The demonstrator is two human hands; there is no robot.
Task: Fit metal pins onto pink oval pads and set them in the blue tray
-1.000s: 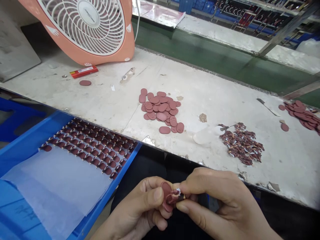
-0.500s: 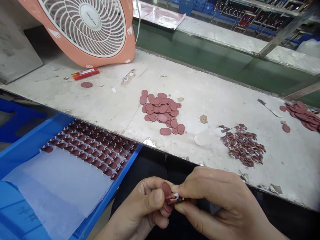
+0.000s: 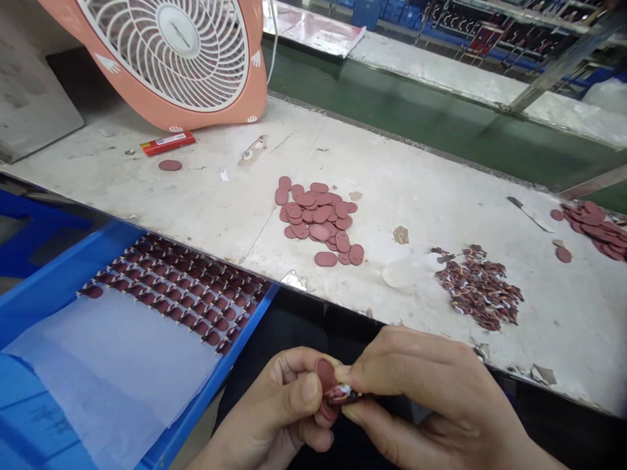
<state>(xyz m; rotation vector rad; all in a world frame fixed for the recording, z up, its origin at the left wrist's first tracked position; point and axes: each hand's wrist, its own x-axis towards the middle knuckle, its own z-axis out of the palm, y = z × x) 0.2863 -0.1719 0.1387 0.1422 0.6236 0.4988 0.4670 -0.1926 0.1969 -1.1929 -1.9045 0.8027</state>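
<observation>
Between thumb and fingers, my left hand [image 3: 289, 398] grips a dark red oval disc [image 3: 325, 377] at the bottom centre. My right hand [image 3: 416, 391] pinches a small painted figure [image 3: 343, 391] with white and orange details, pressed against the disc's face. Fingertips cover part of both pieces. Beyond the hands, a pile of red oval discs [image 3: 321, 215] lies on the worn white table [image 3: 235, 215], some with small holes. To its right is a heap of small painted figures [image 3: 482, 287].
At lower left, a blue crate [image 3: 34, 391] holds white paper sheets [image 3: 117, 352] and rows of discs with figures attached [image 3: 186, 281]. An orange fan [image 3: 196, 117] and a red box [image 3: 168, 143] stand at the back left. More discs [image 3: 600, 228] lie far right.
The small figure has tilted slightly against the disc. Both hands stay almost in place, and the view has shifted very little.
</observation>
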